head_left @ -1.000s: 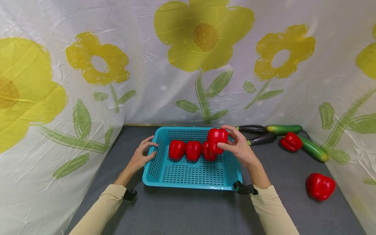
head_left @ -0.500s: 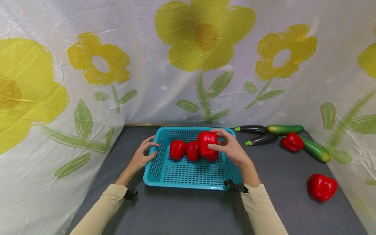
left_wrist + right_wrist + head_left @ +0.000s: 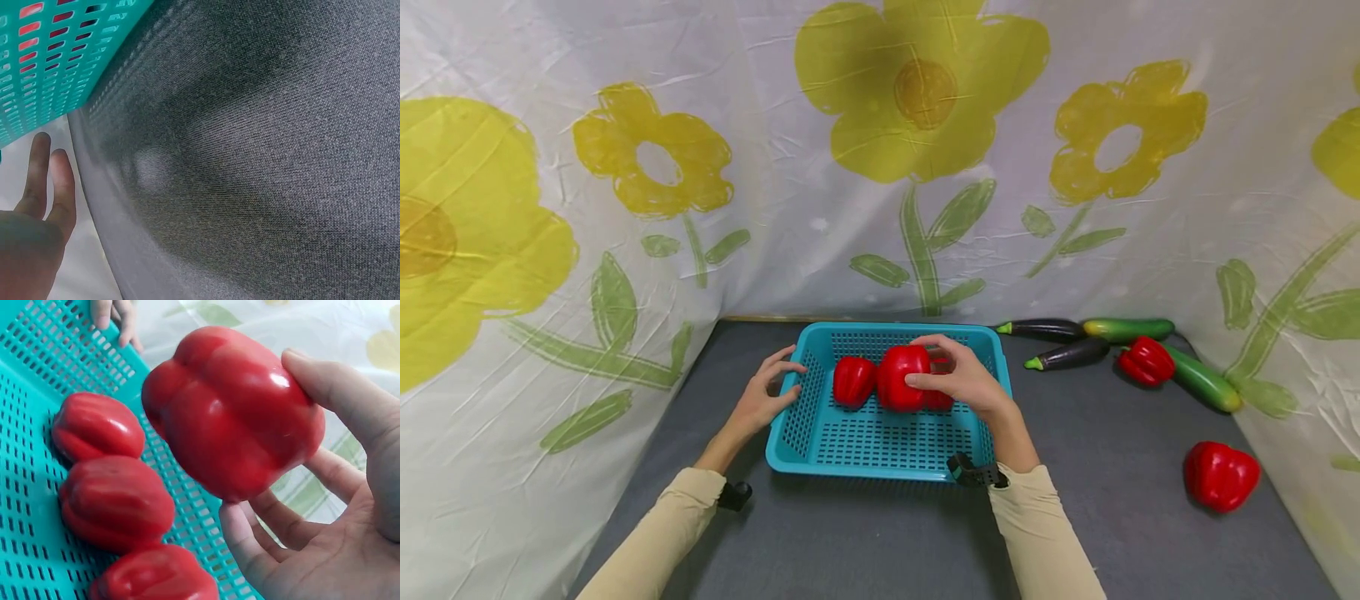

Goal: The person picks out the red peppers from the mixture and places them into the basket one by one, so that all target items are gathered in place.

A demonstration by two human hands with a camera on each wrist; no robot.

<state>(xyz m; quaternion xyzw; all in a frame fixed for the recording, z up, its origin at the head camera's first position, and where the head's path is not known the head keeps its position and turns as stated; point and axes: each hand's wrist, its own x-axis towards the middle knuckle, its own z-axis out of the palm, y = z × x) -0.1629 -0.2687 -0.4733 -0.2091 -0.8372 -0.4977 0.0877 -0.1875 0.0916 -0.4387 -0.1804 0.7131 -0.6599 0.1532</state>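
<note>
Red bell pepper (image 3: 901, 379) is in the right hand (image 3: 962, 379), lifted over the blue basket (image 3: 865, 473). Grip: thumb on one side, fingers on the other, clamped on the pepper; palm stands off it. Probably a wide fingertip hold because the fruit is bulky and glossy, and it likely keeps the knuckles away from the others below.

Three more red peppers (image 3: 117, 503) lie in the basket, side by side in a row. In the head view the held one hides the middle of that row; right wrist view shows all three. Likely lined up like that to sit steady and share the floor. Exact height of the held one above them: can't tell.

Left hand (image 3: 762, 400) is at the basket's left rim, fingers apart and loosely bent, tips over the edge, no firm clamp seen. Likely there to stop the basket sliding.

Outside, on the dark table (image 3: 850, 542) to the right: two eggplants (image 3: 1071, 355), two cucumbers (image 3: 1201, 379), a small red pepper (image 3: 1146, 362) beside them, and a large red pepper (image 3: 1221, 477) nearer the person. Most sit back by the curtain (image 3: 775, 250), presumably out of the arms' way.
</note>
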